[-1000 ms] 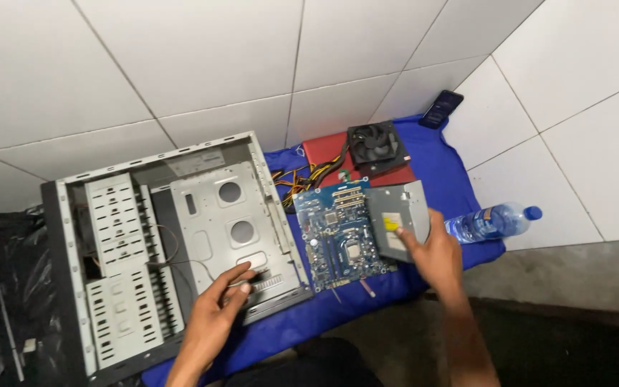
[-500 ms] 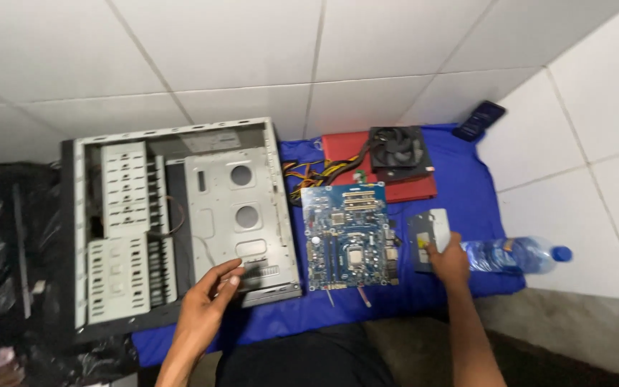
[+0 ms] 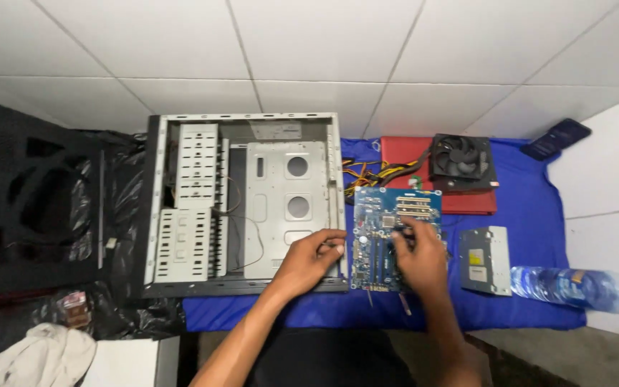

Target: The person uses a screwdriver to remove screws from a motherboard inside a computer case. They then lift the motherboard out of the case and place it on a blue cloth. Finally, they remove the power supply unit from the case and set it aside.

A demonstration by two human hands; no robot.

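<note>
An open grey computer case (image 3: 245, 201) lies on its side on a blue cloth (image 3: 531, 208). Right of it lies a blue motherboard (image 3: 377, 215). My left hand (image 3: 313, 256) rests on the case's near right edge, fingers curled at the rim beside the motherboard. On top of the motherboard's middle sits my right hand (image 3: 417, 251), its fingers bent down onto the board. I cannot tell whether either hand grips something small. A grey optical drive (image 3: 485, 259) lies on the cloth right of my right hand.
A black fan (image 3: 461, 160) sits on a red box (image 3: 402, 152) at the back, with loose cables (image 3: 370, 174) beside it. A plastic water bottle (image 3: 574, 287) lies at the right, a dark phone (image 3: 557, 138) at the far right. Black plastic sheeting (image 3: 73, 215) and a white rag (image 3: 41, 355) are on the left.
My right hand let go of the grey optical drive, which now lies on the cloth, and moved left onto the motherboard. My left hand stayed at the case's near right edge.
</note>
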